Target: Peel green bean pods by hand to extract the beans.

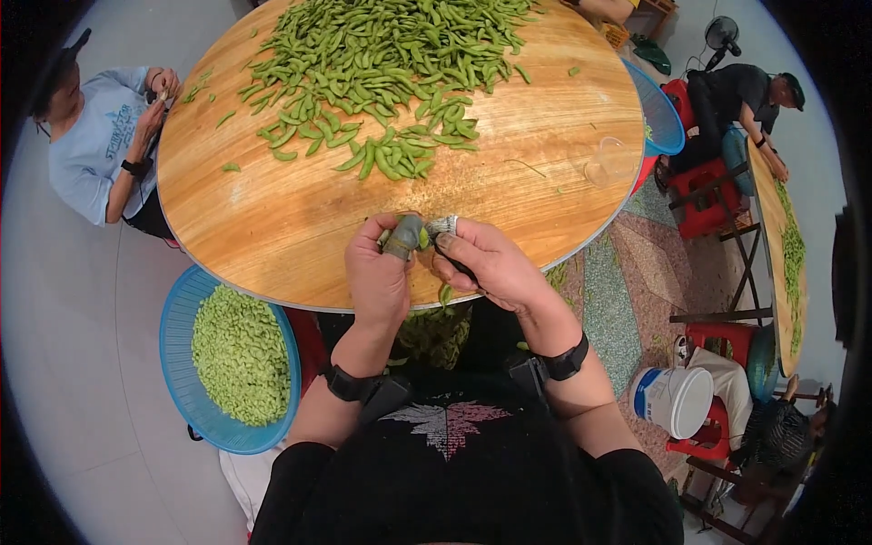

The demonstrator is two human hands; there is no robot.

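Observation:
My left hand and my right hand meet over the near edge of the round wooden table, fingers closed around a green pod. A grey wrapping covers a left-hand digit, and pale and dark coverings sit on fingers of my right hand. Another small pod hangs just below my right hand. A big heap of green pods lies on the table's far half, with a smaller cluster nearer my hands. A blue basket of shelled beans stands below left.
A person sits at the left. Others sit at a second table on the right, with red stools. A white bucket stands at lower right; another blue basket is beyond my table's edge.

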